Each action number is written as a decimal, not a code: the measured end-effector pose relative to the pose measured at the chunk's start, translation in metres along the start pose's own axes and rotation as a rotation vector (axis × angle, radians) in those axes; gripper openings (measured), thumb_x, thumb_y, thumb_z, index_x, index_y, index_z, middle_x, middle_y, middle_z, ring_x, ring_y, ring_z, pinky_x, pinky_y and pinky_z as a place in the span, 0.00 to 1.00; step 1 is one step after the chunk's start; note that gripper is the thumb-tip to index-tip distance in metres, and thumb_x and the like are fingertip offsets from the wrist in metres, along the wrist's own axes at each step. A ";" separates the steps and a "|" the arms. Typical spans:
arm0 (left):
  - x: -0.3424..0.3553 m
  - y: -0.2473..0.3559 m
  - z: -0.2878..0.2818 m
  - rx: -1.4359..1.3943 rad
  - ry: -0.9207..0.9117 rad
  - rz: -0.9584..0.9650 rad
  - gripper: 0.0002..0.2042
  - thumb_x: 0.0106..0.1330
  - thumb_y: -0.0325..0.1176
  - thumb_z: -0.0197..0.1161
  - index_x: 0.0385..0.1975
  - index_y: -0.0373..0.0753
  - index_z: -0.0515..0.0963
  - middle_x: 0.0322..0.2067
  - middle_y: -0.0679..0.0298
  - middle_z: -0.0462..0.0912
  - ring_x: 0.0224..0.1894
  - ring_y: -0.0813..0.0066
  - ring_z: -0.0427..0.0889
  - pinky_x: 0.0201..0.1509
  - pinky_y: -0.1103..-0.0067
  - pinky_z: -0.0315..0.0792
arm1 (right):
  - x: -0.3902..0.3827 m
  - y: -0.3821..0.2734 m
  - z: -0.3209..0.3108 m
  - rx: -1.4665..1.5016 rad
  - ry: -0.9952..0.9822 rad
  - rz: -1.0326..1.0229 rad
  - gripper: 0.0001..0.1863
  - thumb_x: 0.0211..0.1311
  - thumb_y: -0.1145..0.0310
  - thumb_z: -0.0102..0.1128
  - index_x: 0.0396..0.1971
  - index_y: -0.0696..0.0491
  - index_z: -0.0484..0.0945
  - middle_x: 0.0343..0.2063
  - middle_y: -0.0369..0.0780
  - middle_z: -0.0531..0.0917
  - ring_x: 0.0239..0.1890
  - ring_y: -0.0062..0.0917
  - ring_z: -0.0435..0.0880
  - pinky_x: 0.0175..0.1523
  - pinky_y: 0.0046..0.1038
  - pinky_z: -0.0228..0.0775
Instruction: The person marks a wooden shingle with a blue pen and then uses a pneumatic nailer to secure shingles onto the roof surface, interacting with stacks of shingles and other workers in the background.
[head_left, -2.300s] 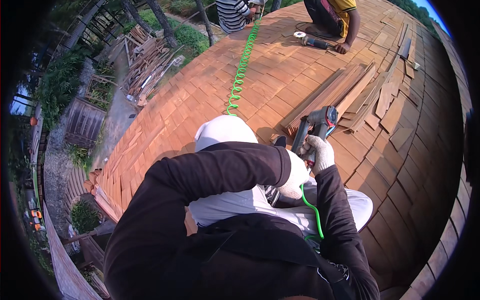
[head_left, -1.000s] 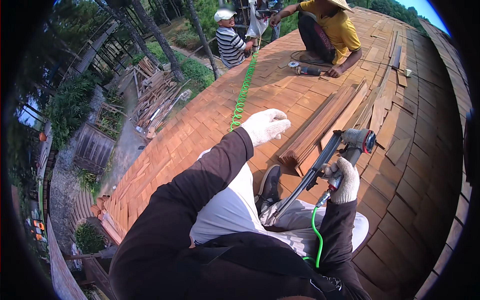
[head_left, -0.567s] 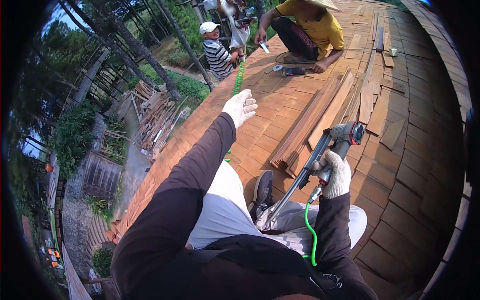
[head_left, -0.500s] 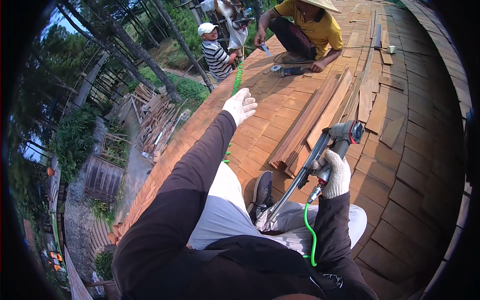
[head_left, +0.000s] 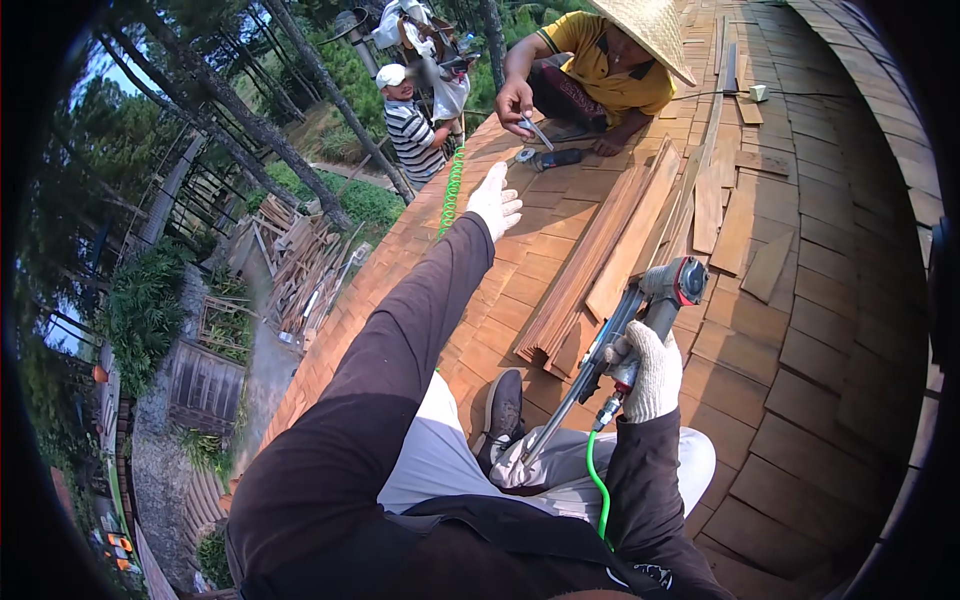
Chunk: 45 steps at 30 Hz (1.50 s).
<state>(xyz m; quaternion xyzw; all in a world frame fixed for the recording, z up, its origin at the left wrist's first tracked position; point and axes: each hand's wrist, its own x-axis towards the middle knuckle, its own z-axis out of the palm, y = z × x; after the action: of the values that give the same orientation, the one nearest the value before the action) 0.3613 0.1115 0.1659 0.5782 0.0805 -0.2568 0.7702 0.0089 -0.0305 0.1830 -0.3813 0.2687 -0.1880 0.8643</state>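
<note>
My left hand (head_left: 494,204), in a white knit glove, reaches forward over the roof with its fingers stretched out and nothing in them. My right hand (head_left: 652,372), gloved too, is wrapped round the handle of a pneumatic nail gun (head_left: 662,300). The gun's head points up and away; its long magazine slants down toward my shoe (head_left: 501,412). From its fitting a green air hose (head_left: 597,465) runs down by my right sleeve. Ahead of my left hand, a co-worker in a yellow shirt (head_left: 600,75) holds out a slim pale object (head_left: 537,132) whose kind I cannot make out.
Wooden shingles (head_left: 740,350) cover the sloping roof. A stack of grooved wooden boards (head_left: 580,270) lies between my arms. An angle grinder (head_left: 555,159) rests before the co-worker. Left of the roof edge, a person in stripes (head_left: 412,135) stands by a coiled green hose (head_left: 452,190).
The co-worker leans closer and has raised the slim object toward me. My left hand has shifted slightly up and right in view. The nail gun stays in my right hand.
</note>
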 end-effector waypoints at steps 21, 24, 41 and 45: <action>-0.005 -0.039 0.008 -0.318 -0.213 -0.042 0.09 0.76 0.35 0.58 0.49 0.42 0.78 0.41 0.64 0.86 0.41 0.69 0.87 0.48 0.66 0.81 | -0.004 0.003 0.002 -0.051 -0.028 0.014 0.12 0.65 0.70 0.63 0.44 0.55 0.72 0.22 0.39 0.78 0.21 0.27 0.81 0.27 0.30 0.78; -0.025 -0.034 -0.006 -0.263 -0.229 -0.019 0.11 0.76 0.33 0.58 0.54 0.42 0.76 0.43 0.63 0.86 0.42 0.68 0.88 0.48 0.66 0.83 | -0.001 0.010 0.003 -0.058 -0.043 0.002 0.12 0.65 0.70 0.63 0.45 0.55 0.72 0.22 0.39 0.78 0.22 0.27 0.81 0.28 0.31 0.78; -0.206 -0.027 -0.039 -0.356 -0.660 -0.107 0.21 0.74 0.23 0.55 0.65 0.38 0.71 0.44 0.61 0.82 0.44 0.67 0.86 0.51 0.68 0.85 | -0.027 0.022 0.024 0.421 -0.297 0.186 0.06 0.67 0.71 0.58 0.34 0.56 0.72 0.24 0.40 0.75 0.26 0.36 0.77 0.61 0.52 0.72; -0.227 -0.008 -0.022 -0.496 -0.742 -0.232 0.22 0.72 0.25 0.53 0.66 0.38 0.70 0.35 0.64 0.79 0.30 0.76 0.77 0.38 0.71 0.78 | -0.028 0.017 0.019 0.440 -0.346 0.133 0.08 0.68 0.70 0.58 0.31 0.56 0.71 0.24 0.41 0.74 0.26 0.36 0.77 0.62 0.53 0.70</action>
<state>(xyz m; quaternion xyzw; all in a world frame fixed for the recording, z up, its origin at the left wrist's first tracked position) 0.1672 0.1993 0.2477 0.2328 -0.0774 -0.5038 0.8282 0.0006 0.0058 0.1903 -0.1924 0.0943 -0.1169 0.9698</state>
